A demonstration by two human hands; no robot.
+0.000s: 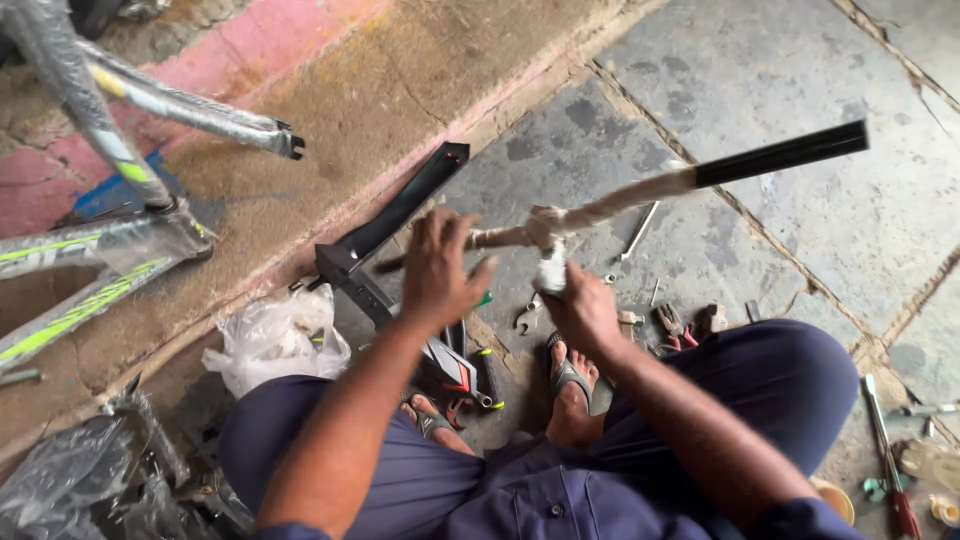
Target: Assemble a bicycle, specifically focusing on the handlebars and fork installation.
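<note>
Seated person, two hands on a wrapped bicycle part.
Right hand [582, 312]: grip clamped on the paper-wrapped black tube [690, 180], held above the stone floor [800, 70]. Left hand [440, 272]: fingers spread apart, touching the tube's near end. Beyond: pliers [672, 325], spanner [527, 316], bicycle frame [110, 150].

Stone floor [800, 70] bears tools, perhaps pliers [672, 325].

My hands [510, 290] meet at a bar [640, 190] above the floor [800, 80]. A frame [90, 230] lies left, a bag [275, 340] beside my left knee, pliers [672, 325] and a screwdriver [885, 450] right.
</note>
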